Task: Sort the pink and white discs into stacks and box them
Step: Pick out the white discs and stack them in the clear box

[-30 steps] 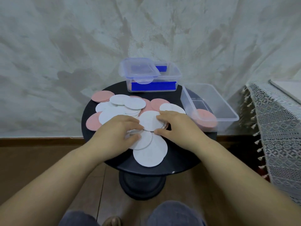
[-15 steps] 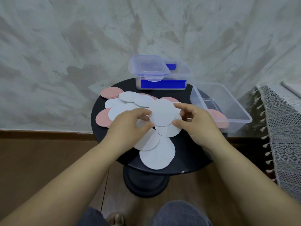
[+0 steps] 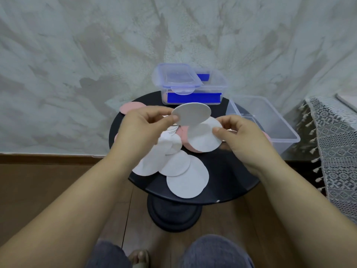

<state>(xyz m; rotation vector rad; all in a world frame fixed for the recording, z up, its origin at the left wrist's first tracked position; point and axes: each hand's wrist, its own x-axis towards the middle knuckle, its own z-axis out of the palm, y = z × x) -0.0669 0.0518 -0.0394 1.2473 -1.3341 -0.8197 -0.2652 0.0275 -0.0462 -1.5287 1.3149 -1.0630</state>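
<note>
White disc (image 3: 191,114) pinched in my left fingers (image 3: 168,120), twelve o'clock over the surface (image 3: 229,176); right fingers (image 3: 219,131) pinch second disc (image 3: 202,141) at two.

Black table (image 3: 222,171), white discs (image 3: 187,180), pink discs (image 3: 132,107), clear box (image 3: 216,80) with blue clips, white lace-patterned cloth (image 3: 338,151), mottled grey wall (image 3: 77,55)

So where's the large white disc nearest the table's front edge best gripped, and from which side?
Take the large white disc by its near rim, from the person's side. It lies flat and thin; its far edge seems tucked under a neighbouring white disc, while the near rim is bare beside the table edge: probably slide, then pinch.
</note>
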